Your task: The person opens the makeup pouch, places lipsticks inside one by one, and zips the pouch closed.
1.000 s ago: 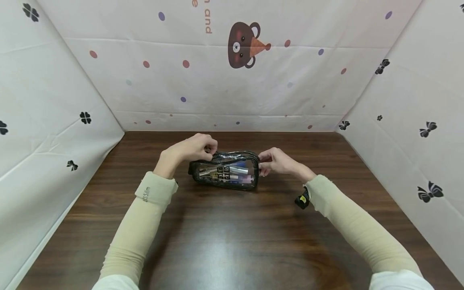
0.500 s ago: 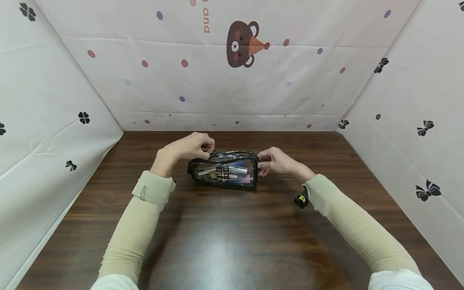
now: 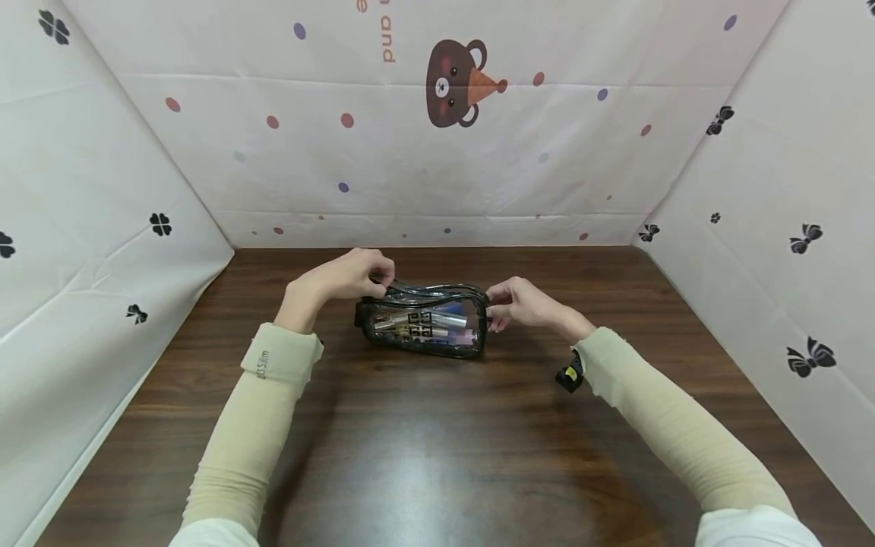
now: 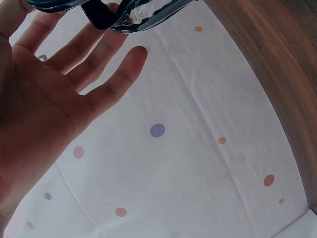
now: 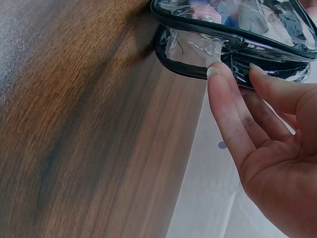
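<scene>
A clear zip pouch [image 3: 447, 346] with black trim stands on the brown table, with slim tubes and pencil-like items [image 3: 447, 322] inside. Along its top left edge, my left hand [image 3: 342, 275] pinches at the zipper with thumb and forefinger; the pull itself is hidden by the fingers. In the left wrist view the other fingers of this hand [image 4: 44, 94] spread below the pouch's black edge [image 4: 158, 20]. My right hand [image 3: 529, 305] grips the pouch's right end. The right wrist view shows its thumb and fingers pinching the end [image 5: 190, 69] near the black zipper strip.
The wood-grain table [image 3: 424, 441] stretches in front of the pouch. White printed sheets hang behind [image 3: 328, 159] and on both sides. A black device [image 3: 570, 375] is strapped at my right wrist.
My left hand has slid left along the pouch's top edge, fingers still pinched. The right hand keeps its grip, and the pouch has hardly moved.
</scene>
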Motion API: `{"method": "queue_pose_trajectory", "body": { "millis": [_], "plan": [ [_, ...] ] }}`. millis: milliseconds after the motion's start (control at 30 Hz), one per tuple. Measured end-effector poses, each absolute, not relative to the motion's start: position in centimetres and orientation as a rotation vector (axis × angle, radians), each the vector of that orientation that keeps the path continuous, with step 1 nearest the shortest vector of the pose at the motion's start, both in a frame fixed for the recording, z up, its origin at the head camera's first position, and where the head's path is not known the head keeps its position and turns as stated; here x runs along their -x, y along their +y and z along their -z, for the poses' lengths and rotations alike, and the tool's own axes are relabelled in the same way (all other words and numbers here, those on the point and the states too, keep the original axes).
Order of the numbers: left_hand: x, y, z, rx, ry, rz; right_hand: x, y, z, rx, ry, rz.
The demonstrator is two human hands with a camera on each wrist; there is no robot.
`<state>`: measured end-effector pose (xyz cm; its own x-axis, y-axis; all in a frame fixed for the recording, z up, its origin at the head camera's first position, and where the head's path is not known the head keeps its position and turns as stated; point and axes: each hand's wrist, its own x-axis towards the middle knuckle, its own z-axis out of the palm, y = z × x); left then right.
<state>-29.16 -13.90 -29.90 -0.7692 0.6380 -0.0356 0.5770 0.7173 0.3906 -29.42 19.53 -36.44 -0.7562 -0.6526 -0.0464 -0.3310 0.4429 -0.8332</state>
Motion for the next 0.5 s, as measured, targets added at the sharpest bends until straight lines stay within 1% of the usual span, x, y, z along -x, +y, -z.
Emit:
{"method": "queue_pose_trajectory", "body": {
  "millis": [500],
  "plan": [
    [29.03, -14.35, 29.82, -1.002, 2.773, -0.537, 29.05, 19.57, 36.27, 0.828, 2.332, 1.244]
  ]
}}
